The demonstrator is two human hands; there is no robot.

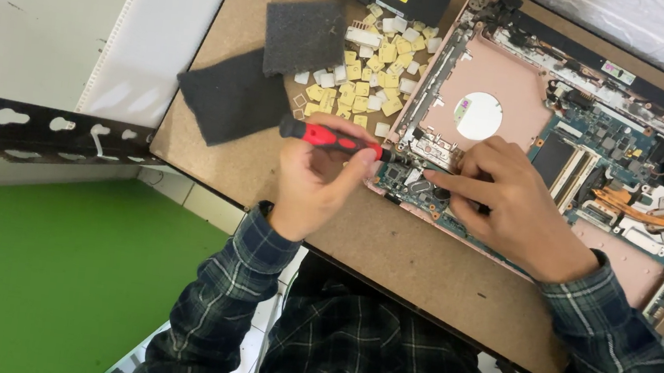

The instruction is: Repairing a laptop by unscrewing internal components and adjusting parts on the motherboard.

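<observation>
gripping a red screwdriver (328, 136), left hand (318, 178) works the opened laptop (573, 149); right hand (507, 206) rests there, holding nothing.

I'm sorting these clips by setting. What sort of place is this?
Probably a small electronics repair bench, perhaps at home. An opened laptop with its circuit board bare lies on a brown table, the left hand holds a red screwdriver, and loose keyboard keys sit piled nearby.
</observation>
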